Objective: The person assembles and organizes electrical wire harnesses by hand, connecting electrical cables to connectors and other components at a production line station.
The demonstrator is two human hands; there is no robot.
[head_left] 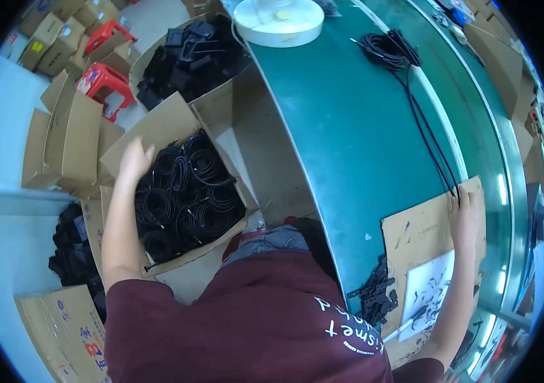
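My right hand is closed on the ends of a black cable, over a cardboard sheet on the green bench. From there two strands run to a coiled bundle farther up the bench. On the left side, my left hand is above the edge of an open carton, its thumb apart from the fingers and nothing visible in it. Several coiled black cables fill that carton. Small black plastic parts lie in a heap nearer me, beside a white board.
A round white lamp base stands at the bench's far left edge. Beyond the carton is a box of black parts. Red stools and more cartons crowd the floor at left. A pale strip runs along the bench.
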